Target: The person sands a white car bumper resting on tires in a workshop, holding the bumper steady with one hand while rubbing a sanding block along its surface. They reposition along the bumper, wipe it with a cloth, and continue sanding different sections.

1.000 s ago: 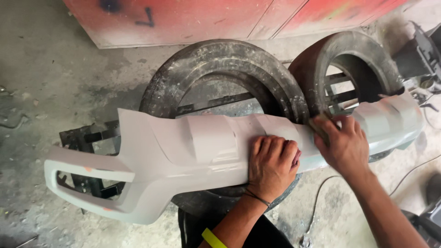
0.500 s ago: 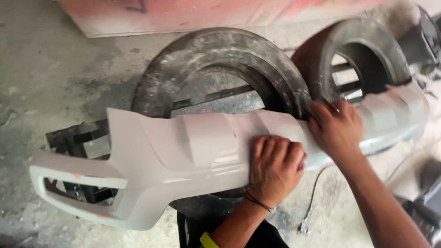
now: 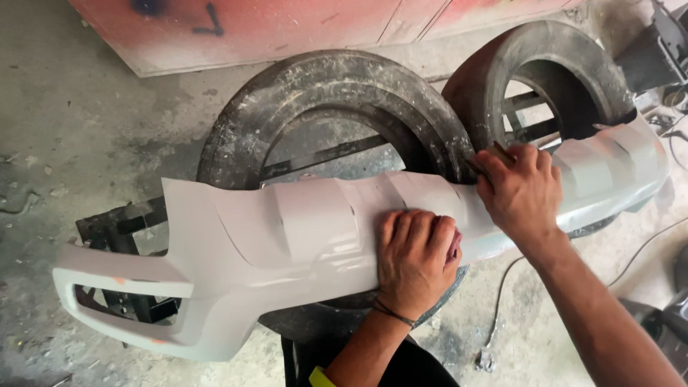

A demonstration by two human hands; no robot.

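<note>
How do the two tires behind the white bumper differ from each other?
The left tire shows its full upper arch, speckled with pale dust; the right tire looks darker, and its lower part is hidden behind the right hand and the bumper. Both stand upright behind the bumper.

Long white plastic bumper cover [image 3: 287, 244]: smooth, primer-like matt finish with a faint sheen, a few small orange specks near its left end. Two worn black rubber tyres under it, left tyre [image 3: 330, 100] and right tyre [image 3: 545, 64]: rough, dull, caked in grey dust and pale splatter. Black metal stand frame [image 3: 122, 229]: matt, dusty, flat bars. Grey concrete floor [image 3: 86, 129]: rough, stained, powdery with grit. Red painted panel [image 3: 287, 29] at the top: flat, matt, whitish overspray along the lower edge. Thin dark cord bracelet on left hand [image 3: 416, 261] wrist: looks woven, matt.
</note>
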